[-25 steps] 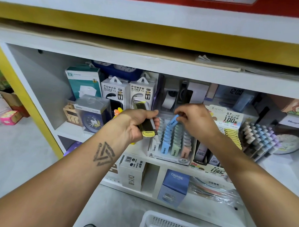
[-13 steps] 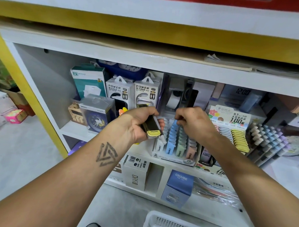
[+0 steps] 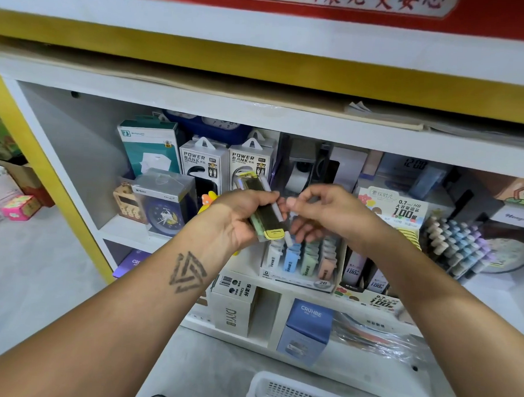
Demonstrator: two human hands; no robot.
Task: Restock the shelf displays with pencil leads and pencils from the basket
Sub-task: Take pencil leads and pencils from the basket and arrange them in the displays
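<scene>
A small stack of lead cases (image 3: 266,212), the top one dark with a yellow cap, sits in the left hand (image 3: 238,220), whose fingers curl round it; the stack tilts, its yellow end toward the camera. A white case (image 3: 276,211) lies along the stack's right edge. The right hand (image 3: 323,213) is just beside it, thumb and forefinger bent toward the white case; whether they actually pinch it cannot be told, since the fingertips are blurred.

Both hands hover over the lead display (image 3: 301,260), a tray on the shelf (image 3: 127,228) with rows of white, blue, green and peach cases standing upright. To its right stands a second display (image 3: 395,213) marked 0.7 and 100, with yellow cases beside it, then a rack of pastel pencils (image 3: 457,246) leaning back.

Behind the hands are two power bank boxes (image 3: 202,165), a teal box (image 3: 149,147) and a boxed clock (image 3: 164,203). On the lower shelf stand a white box (image 3: 235,305) and a blue box (image 3: 307,329). The white basket (image 3: 279,392) shows at the bottom edge.
</scene>
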